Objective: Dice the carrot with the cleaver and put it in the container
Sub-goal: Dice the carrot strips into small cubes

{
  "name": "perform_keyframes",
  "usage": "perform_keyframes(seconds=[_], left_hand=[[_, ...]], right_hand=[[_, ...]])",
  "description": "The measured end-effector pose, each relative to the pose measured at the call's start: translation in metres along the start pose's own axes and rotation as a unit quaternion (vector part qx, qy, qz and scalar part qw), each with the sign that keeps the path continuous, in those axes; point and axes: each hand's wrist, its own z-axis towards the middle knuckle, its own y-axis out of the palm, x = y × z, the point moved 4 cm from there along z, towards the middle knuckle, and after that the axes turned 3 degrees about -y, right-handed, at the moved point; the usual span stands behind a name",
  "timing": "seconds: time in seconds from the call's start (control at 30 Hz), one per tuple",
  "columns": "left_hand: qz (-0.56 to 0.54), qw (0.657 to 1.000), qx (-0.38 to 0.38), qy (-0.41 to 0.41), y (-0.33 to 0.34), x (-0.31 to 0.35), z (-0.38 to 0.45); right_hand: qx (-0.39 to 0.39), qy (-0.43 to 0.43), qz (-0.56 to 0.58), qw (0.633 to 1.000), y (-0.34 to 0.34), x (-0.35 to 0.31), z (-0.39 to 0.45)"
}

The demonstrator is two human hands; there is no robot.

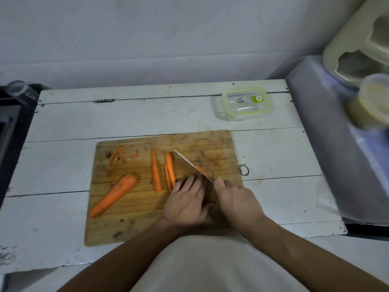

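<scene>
Head view: on the worn wooden cutting board (134, 207), a thin-bladed steel cleaver (190, 164) is gripped by the right hand (235, 199), while an orange carrot piece (201, 170) is pressed by the left hand's (186, 204) extended fingers.

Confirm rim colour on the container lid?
Lime green, on a clear lid with a matching green tab; the head view, the only one, shows it at the table's far right.

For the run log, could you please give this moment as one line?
right hand grips cleaver | left hand steadies carrot piece | container lidded
</scene>
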Motion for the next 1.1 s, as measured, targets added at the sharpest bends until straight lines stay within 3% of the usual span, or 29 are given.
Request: perform_keyframes(seconds=[0.23,0.37,0.47,0.6,0.7,0.8,0.93,1.1], left_hand=[[-0.08,0.996,-0.009,0.045,-0.027,-0.018,0.007],[-0.179,0.983,0.024,-0.035,-0.042,-0.032,0.018],[-0.186,0.978,0.055,-0.071,-0.048,-0.041,0.032],[-0.112,0.991,-0.043,0.053,-0.04,-0.032,0.058],[-0.106,0.99,-0.042,0.078,-0.038,-0.025,0.067],[-0.136,0.988,-0.01,0.067,-0.04,-0.021,0.07],[-0.036,0.981,-0.061,0.18,-0.037,-0.017,0.073],[-0.004,0.982,-0.062,0.18,-0.043,-0.03,0.068]], right_hand=[[-0.014,0.09,0.211,0.973,-0.011,0.05,-0.012],[-0.031,0.108,0.323,0.94,-0.012,0.065,-0.014],[-0.017,0.156,0.421,0.894,-0.016,0.074,-0.02],[-0.009,0.218,0.539,0.814,-0.018,0.087,-0.031],[-0.022,0.241,0.608,0.756,-0.009,0.097,-0.037],[-0.023,0.247,0.623,0.742,-0.002,0.099,-0.039],[0.013,0.274,0.645,0.714,0.003,0.101,-0.039],[-0.001,0.272,0.618,0.738,0.003,0.099,-0.039]])
